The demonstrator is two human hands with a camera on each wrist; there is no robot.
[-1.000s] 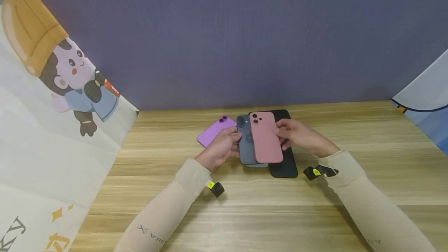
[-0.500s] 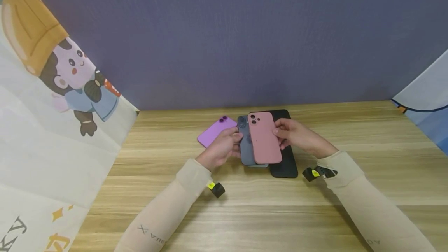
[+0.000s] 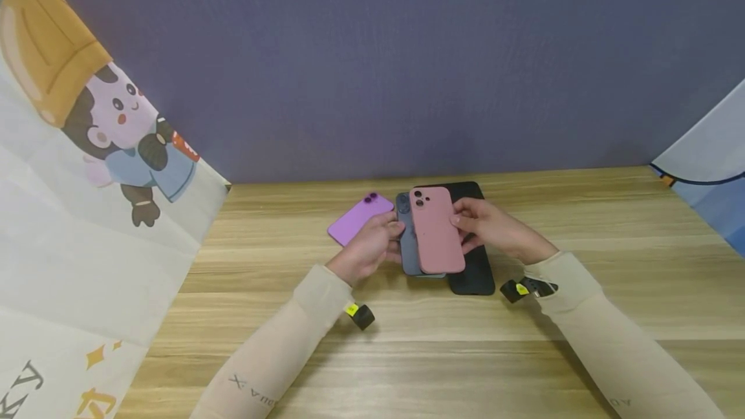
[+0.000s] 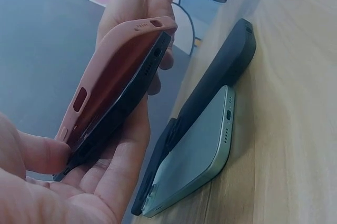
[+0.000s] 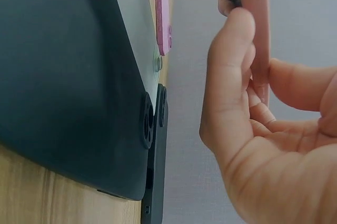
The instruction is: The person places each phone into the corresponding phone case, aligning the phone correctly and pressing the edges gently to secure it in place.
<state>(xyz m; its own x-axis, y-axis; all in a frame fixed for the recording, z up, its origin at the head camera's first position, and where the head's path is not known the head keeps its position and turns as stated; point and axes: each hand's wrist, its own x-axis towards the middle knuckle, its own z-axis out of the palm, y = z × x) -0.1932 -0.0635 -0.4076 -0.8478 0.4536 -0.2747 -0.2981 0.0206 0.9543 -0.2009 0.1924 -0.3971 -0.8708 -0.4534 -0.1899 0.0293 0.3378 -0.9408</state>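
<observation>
My left hand (image 3: 368,247) grips a dark blue-grey phone (image 3: 407,247) by its left edge, back side up. My right hand (image 3: 502,231) pinches the right edge of a pink phone case (image 3: 438,231) between thumb and fingers. The case lies over the phone and hides most of its right part. From the left wrist view, the pink case (image 4: 84,90) stands apart from the dark phone (image 4: 129,95) at the charging-port end, while both come together near my left thumb.
Below the held pair, a pale green phone (image 4: 197,153) lies on the wooden table, beside black phone cases (image 4: 221,63). A purple phone (image 3: 354,224) rests left of them. Behind the table rises a blue-grey panel (image 3: 407,70); a printed cloth (image 3: 64,264) hangs at the left.
The pink case and my right hand have shifted slightly left, so the case covers more of the dark phone. My left hand has barely moved.
</observation>
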